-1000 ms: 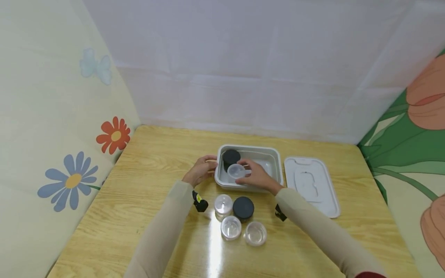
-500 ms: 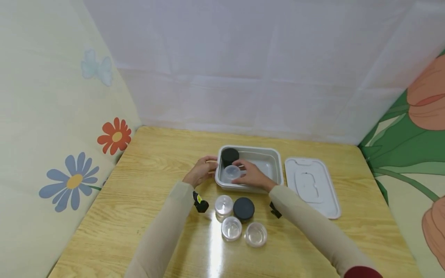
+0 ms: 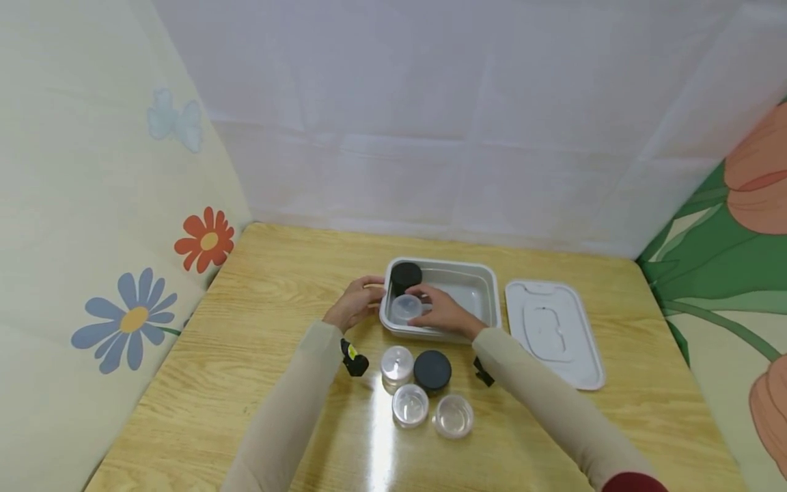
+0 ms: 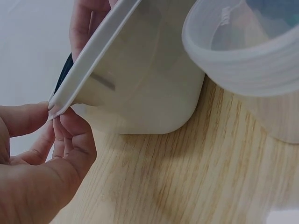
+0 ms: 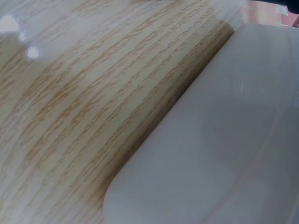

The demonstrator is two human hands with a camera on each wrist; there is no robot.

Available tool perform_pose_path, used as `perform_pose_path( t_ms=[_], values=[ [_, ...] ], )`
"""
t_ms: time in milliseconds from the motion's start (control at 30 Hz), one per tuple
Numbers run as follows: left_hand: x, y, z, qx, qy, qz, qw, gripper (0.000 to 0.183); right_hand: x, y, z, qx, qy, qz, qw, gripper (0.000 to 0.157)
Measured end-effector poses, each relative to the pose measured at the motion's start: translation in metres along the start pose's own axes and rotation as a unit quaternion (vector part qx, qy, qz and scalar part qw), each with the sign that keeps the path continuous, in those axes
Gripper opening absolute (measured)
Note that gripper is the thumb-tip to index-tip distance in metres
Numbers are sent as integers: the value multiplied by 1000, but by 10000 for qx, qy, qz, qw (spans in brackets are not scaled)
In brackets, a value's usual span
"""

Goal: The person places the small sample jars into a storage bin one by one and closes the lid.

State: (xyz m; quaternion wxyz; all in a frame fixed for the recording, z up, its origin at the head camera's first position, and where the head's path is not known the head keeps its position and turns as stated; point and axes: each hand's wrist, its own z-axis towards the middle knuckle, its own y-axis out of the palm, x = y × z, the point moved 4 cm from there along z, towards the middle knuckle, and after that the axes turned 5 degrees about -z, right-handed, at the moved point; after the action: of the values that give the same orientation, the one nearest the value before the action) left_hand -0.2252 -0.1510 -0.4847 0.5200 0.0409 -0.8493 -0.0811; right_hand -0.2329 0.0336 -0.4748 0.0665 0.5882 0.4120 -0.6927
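My left hand (image 3: 356, 301) grips the left rim of a white plastic box (image 3: 495, 295). In the left wrist view, the thumb and curled fingers of that left hand (image 4: 49, 163) pinch the rim's edge. Inside the box's left end, my right hand (image 3: 444, 313) holds a small clear plastic jar (image 3: 406, 309) between thumb and fingers. A black round jar (image 3: 407, 275) sits just behind it in the back left corner. Whether the clear jar touches the box floor cannot be told. In the right wrist view only the outer box wall (image 5: 201, 144) and table appear, without the hand.
In front of the box stand several jars: a clear one (image 3: 397, 364), a black-lidded one (image 3: 433, 371), and two more clear jars (image 3: 410, 405) nearer the person. A white lid (image 3: 556, 333) lies right of the box on the wooden table (image 3: 277, 287).
My right hand has lowered the clear jar into the box's left front part, shifting slightly left. The clear jar now stands more upright. My left hand has stayed on the rim.
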Motion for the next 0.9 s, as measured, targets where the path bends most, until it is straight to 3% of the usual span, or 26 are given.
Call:
perform_pose_path(
  t_ms=[433,900],
  values=[
    [-1,1,-2,6,35,-38,10000,40,0,-3,-1,-486,-58,156,9987,61],
    [1,1,-4,15,40,-22,10000,40,-3,-14,-8,-229,164,68,9996,65]
  ],
)
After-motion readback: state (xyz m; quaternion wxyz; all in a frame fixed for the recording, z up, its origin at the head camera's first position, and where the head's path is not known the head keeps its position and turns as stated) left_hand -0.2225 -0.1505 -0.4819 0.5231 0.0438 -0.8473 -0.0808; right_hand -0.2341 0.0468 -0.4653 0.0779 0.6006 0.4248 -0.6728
